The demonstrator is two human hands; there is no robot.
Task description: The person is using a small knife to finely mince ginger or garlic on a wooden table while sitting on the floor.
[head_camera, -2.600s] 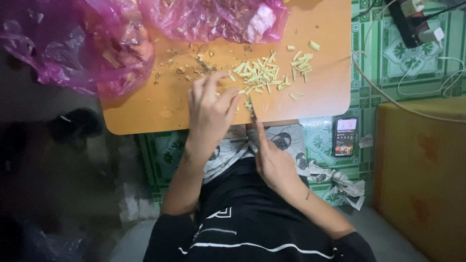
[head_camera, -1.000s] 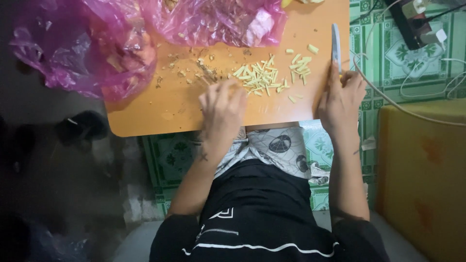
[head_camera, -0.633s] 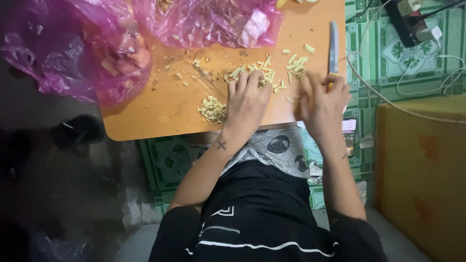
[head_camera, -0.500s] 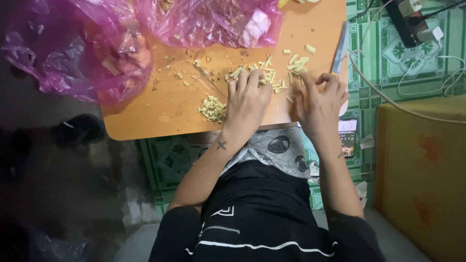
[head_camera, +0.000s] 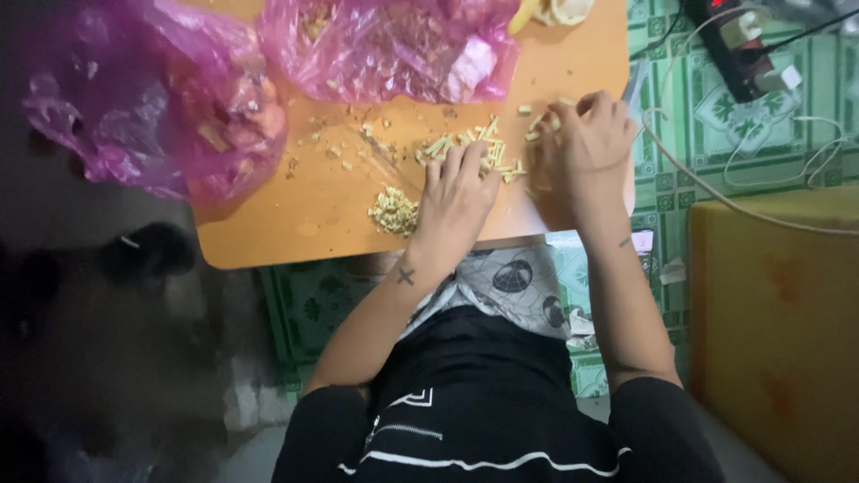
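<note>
Pale yellow-green chopped stalk pieces lie scattered mid-way across the orange wooden tabletop. The left hand lies flat and spread over them; the right hand is cupped, fingers curled among them. The pieces look light, stiff and loose, best raked together.

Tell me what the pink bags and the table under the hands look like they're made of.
The pink bags look like thin plastic film: see-through, crinkled and shiny where light catches the folds. The table looks like wood or a wood-look laminate board, smooth and matte orange-tan with rounded corners; the pictures don't settle which.
</note>
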